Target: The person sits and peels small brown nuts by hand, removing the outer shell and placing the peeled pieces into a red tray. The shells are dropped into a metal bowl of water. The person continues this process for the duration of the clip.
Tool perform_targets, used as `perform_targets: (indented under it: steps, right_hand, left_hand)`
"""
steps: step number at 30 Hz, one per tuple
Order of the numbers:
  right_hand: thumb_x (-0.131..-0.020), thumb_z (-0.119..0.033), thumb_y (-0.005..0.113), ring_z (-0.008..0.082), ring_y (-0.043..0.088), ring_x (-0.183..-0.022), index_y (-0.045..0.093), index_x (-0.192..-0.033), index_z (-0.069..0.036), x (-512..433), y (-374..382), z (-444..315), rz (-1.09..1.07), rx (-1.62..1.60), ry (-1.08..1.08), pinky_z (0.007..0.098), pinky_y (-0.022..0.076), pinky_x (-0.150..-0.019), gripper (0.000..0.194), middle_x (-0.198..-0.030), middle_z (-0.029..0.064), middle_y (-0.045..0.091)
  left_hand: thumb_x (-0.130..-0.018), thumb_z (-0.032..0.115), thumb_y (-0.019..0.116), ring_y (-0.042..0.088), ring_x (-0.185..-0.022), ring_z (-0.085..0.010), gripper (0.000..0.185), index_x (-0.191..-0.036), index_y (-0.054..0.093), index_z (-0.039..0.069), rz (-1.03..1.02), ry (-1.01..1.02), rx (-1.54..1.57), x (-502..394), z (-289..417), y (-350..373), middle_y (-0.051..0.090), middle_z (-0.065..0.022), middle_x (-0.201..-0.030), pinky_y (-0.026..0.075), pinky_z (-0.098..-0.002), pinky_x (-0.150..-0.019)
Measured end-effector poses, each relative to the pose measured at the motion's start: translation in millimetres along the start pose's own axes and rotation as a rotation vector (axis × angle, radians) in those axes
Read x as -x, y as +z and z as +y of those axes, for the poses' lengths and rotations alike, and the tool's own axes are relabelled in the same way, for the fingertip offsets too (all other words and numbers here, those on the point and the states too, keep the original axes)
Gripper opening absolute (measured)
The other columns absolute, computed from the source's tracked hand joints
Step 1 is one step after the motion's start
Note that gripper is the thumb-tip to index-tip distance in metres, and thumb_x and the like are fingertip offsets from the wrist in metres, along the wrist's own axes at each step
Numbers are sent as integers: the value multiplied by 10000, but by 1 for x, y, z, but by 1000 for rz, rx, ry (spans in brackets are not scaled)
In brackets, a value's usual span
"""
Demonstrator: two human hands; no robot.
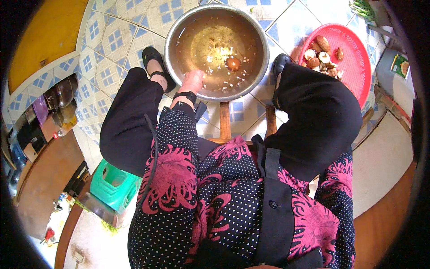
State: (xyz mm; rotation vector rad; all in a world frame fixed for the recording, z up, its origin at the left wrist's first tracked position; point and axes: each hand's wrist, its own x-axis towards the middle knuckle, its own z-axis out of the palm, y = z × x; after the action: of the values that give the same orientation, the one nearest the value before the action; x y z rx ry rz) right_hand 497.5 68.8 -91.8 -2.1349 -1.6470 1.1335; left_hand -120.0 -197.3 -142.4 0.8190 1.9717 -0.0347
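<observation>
A wide metal basin [167, 53] of brownish water stands on the floor before me. One round brown mushroom [233, 64] floats in it, with small white bits scattered around. My left hand [194, 79], with a black band at the wrist, reaches over the near left rim. Its fingers point down toward the water and are mostly hidden, so whether they hold anything is unclear. Out of view is my right hand; only that arm's patterned sleeve [339, 181] shows beside my right leg. Right of the basin, a pink plastic basket [357, 64] holds several brown mushrooms [322, 43], some with pale undersides showing.
Wooden stool legs [225, 119] stand between my knees, close to the basin. A green plastic stool [114, 185] is at the lower left. Green vegetables [362, 8] lie at the upper right, above a grey container [393, 67]. Patterned tiles [111, 40] cover the floor.
</observation>
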Motion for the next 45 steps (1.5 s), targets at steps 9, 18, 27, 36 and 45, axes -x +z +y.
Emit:
perform_targets:
  steps: [9,18,27,36,45]
  right_hand:
    - [-1019,-237,631,108,645,-849,689,-1102,-10,7,16,-19,108,68,19,272,511,-794,249,-979,64,708]
    - [-1007,-158,659,126,659,-978,639,-1245,-22,36,-31,-151,26,-37,-214,264,519,-862,275,-1064,65,694]
    - [-1000,-41,627,157,658,-1076,655,-1251,21,167,-42,-366,266,216,-670,302,514,-966,260,-1182,103,703]
    - [-844,-31,735,261,716,-941,702,-1090,-51,249,22,-469,-141,470,-964,356,551,-857,249,-1045,117,737]
    - [-867,-123,580,189,655,-784,542,-956,-113,231,103,-450,-479,885,-1065,352,492,-660,97,-833,17,588]
  left_hand:
    - [-894,228,715,509,-1330,-391,573,-1434,528,187,247,555,-51,15,86,3,475,-211,-1477,456,-446,-1096]
    - [-887,98,634,551,-1194,-444,357,-1241,592,103,-13,314,-260,1,99,49,536,-243,-1308,485,-506,-1008]
    - [-1009,301,483,717,-831,-370,390,-1003,749,16,287,-31,6,-34,7,36,721,-212,-843,575,-482,-739]
    - [-817,-161,510,564,-1203,-423,654,-1429,507,70,520,136,433,-23,19,23,533,-250,-1354,521,-482,-995]
    - [-905,182,627,592,-1190,-391,272,-1170,672,139,150,318,-314,-21,33,53,613,-170,-1227,549,-479,-929]
